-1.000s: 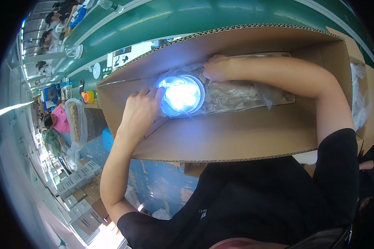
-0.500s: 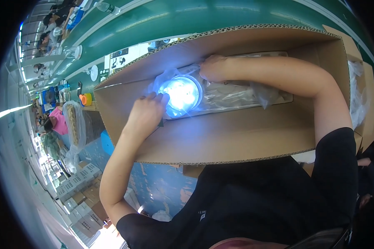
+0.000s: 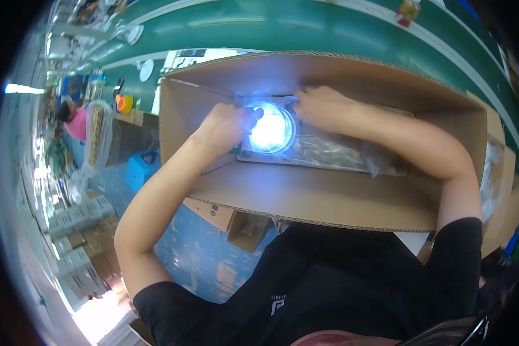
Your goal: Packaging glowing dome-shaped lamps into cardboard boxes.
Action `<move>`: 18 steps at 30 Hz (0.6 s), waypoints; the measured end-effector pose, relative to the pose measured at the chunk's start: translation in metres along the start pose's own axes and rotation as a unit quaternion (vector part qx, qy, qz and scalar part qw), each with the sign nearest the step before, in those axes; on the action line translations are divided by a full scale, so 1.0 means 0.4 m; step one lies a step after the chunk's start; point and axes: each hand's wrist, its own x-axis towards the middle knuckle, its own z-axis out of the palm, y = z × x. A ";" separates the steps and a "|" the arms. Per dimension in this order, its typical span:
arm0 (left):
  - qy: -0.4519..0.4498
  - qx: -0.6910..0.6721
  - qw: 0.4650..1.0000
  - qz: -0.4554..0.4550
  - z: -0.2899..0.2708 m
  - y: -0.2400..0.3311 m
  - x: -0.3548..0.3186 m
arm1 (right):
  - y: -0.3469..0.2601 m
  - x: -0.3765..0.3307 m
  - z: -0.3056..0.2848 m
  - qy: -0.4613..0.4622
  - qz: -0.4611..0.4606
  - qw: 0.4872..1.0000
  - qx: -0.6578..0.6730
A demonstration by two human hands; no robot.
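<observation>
A round lamp [image 3: 272, 131] glows bright bluish white inside a deep open cardboard box [image 3: 323, 199]. Clear plastic film [image 3: 320, 151] lies rumpled beside it, over a flat pale piece [image 3: 282, 161] along the bottom. My left hand [image 3: 224, 128] is at the lamp's left edge, fingers bent; glare hides whatever is in them. On the lamp's other side my right hand [image 3: 323, 108] is closed, its fingertips pinching the film near the far wall. Both forearms reach over the box rim.
A green work surface [image 3: 259, 37] runs behind the box, with a bottle [image 3: 408, 12] at the far right. Left are an orange roll [image 3: 124, 104] and a blue bin [image 3: 143, 169]. More cartons [image 3: 81, 213] stand on the floor, and another open carton [image 3: 501, 184] is at the right.
The view has shifted, so the box sits lower and further right. My left hand has moved up along the lamp's edge. My right hand stays near the film, just right of the lamp.
</observation>
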 end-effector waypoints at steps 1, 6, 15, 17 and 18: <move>-0.019 -0.008 0.999 -0.031 -0.006 -0.003 -0.006 | -0.023 0.006 -0.014 0.013 -0.004 1.000 -0.011; 0.115 -0.133 0.983 -0.055 -0.119 -0.041 -0.132 | -0.117 0.013 0.076 -0.222 -0.019 0.970 0.099; 0.515 -0.523 0.624 -0.268 0.050 -0.156 -0.490 | -0.185 0.023 0.200 -0.196 0.017 0.944 0.264; 0.491 -0.548 0.601 -0.312 0.168 -0.169 -0.486 | -0.189 0.031 0.226 -0.233 0.056 0.933 0.268; 0.464 -0.551 0.602 -0.344 0.219 -0.167 -0.482 | -0.183 0.039 0.231 -0.233 0.061 0.933 0.269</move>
